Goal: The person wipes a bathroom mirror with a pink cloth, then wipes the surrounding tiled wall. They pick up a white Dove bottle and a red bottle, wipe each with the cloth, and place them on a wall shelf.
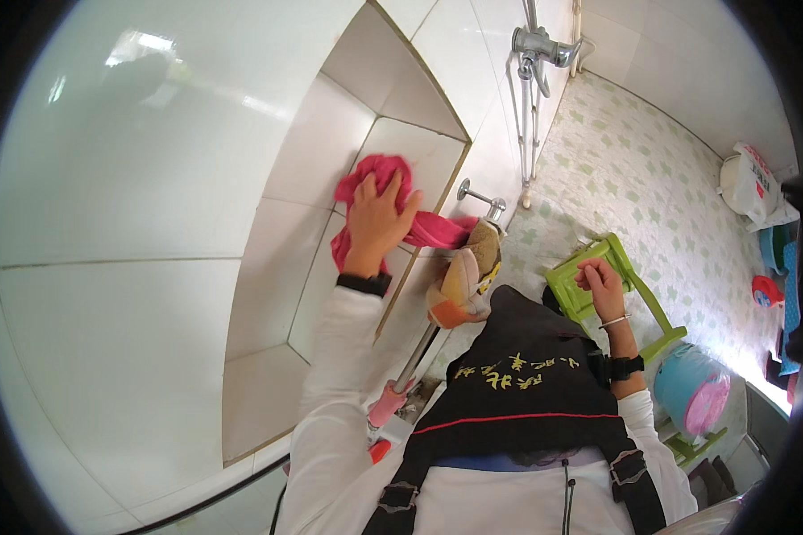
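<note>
My left hand (378, 217) is pressed onto a bunched pink cloth (380, 170), fingers spread over it, inside a tiled wall niche (308, 144). The cloth lies against the niche's light tiles, and a twisted length of it runs right, across the niche edge, to a metal towel bar (418, 354). Patterned towels (465, 287) hang on the bar. Over on the right, my right hand (602, 284) hangs in front of a green plastic chair (575, 287). Its fingers are curled in, with nothing visible in them; the palm is hidden.
A chrome shower mixer (542, 50) with pipes is fixed to the wall. A blue bucket (679, 378) under clear plastic stands behind my right arm. At the far right are a white bag (756, 184), a blue basin (773, 244) and a red item (766, 292) on the patterned floor (615, 160).
</note>
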`<action>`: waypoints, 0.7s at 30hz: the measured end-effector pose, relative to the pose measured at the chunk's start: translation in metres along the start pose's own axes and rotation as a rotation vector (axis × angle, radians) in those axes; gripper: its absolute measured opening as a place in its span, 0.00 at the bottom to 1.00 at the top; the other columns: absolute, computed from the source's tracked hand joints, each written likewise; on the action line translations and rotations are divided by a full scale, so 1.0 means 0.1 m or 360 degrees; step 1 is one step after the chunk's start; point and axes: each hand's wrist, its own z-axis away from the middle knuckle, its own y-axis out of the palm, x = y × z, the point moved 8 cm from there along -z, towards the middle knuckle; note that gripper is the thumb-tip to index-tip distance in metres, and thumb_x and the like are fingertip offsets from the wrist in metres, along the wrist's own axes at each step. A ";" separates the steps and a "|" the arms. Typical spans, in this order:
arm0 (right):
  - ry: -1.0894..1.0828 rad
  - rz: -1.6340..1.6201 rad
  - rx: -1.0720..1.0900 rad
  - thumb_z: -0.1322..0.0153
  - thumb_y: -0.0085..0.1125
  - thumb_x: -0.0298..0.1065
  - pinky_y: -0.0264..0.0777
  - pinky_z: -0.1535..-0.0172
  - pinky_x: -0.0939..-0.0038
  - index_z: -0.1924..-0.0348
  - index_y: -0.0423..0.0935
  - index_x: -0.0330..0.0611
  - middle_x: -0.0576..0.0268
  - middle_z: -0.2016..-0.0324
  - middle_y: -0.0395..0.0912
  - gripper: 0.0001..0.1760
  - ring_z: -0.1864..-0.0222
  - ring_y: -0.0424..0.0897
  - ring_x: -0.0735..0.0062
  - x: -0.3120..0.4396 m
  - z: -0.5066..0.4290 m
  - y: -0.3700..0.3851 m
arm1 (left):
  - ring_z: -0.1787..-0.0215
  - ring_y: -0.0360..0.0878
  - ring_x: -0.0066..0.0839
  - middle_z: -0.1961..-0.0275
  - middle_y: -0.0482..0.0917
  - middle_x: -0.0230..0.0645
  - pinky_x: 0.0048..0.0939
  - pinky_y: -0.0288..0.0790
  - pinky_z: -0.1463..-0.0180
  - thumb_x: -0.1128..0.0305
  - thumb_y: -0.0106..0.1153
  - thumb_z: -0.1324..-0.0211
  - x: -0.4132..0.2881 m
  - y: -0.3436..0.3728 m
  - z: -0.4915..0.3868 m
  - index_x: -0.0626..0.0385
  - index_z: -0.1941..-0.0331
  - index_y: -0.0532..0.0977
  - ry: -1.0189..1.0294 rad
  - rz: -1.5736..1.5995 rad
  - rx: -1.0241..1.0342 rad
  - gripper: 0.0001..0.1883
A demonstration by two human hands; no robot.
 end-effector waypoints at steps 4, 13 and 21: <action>0.0002 0.0026 -0.0016 0.22 0.49 0.33 0.74 0.61 0.78 0.55 0.78 0.37 0.65 0.70 0.80 0.10 0.68 0.78 0.81 0.01 -0.02 -0.01 | 0.36 0.67 0.52 0.37 0.70 0.50 0.48 0.68 0.36 0.63 0.58 0.41 -0.32 -0.01 -0.24 0.48 0.37 0.73 0.0442 0.0213 -0.0231 0.26; -0.0058 0.0019 -0.0065 0.22 0.49 0.32 0.74 0.62 0.77 0.56 0.78 0.36 0.64 0.70 0.80 0.10 0.68 0.78 0.80 0.09 -0.15 -0.05 | 0.38 0.70 0.48 0.39 0.71 0.47 0.46 0.69 0.37 0.76 0.52 0.44 0.23 -0.13 -0.23 0.42 0.37 0.74 0.0112 -0.0095 0.0112 0.28; 0.0073 0.0021 -0.0073 0.21 0.49 0.31 0.74 0.61 0.77 0.57 0.77 0.36 0.64 0.70 0.80 0.10 0.67 0.78 0.80 -0.11 -0.02 -0.11 | 0.41 0.72 0.44 0.42 0.74 0.40 0.46 0.70 0.43 0.75 0.53 0.45 -0.18 -0.06 0.02 0.38 0.40 0.76 0.0428 -0.0003 0.0142 0.27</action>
